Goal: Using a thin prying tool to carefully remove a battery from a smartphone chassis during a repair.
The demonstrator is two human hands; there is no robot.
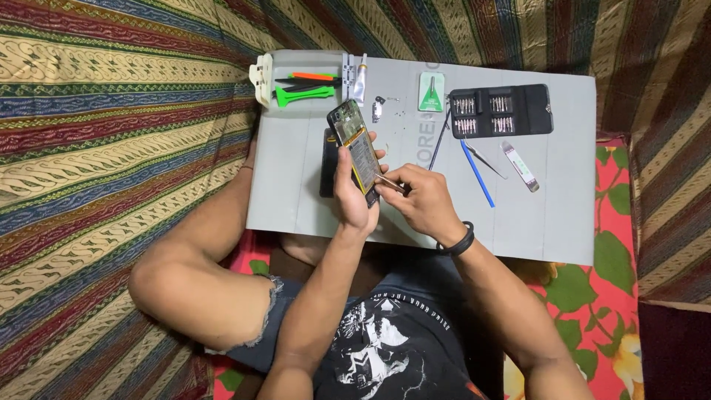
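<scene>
A dark shirt (pixel 385 348) with a white picture on it sits closest, and two bare arms reach up from it. The left hand (pixel 354 194) is wrapped around an opened phone (pixel 357 152), fingers curled tight on its edges so it cannot slip. The phone has its back cover off, and its yellow-edged insides face up where they are easy to see. Its long side runs from near the wrist up and a bit to the left, with the camera end pointing away from the person. It is lifted just over the grey mat (pixel 563 222). The right hand (pixel 422 198) is closed in a pinch on a thin tool (pixel 391 183), and the tip touches the low part of the phone. A black band (pixel 461 241) is on that wrist. More tools wait on the mat, near enough to grab: a green pry tool (pixel 304 94), an orange stick (pixel 312 75), a small tube (pixel 359 78), a black case of screwdriver bits (pixel 500 111), a blue stick (pixel 478 174) and tweezers (pixel 485 159). A stripy cloth (pixel 111 111) lies under it all.
</scene>
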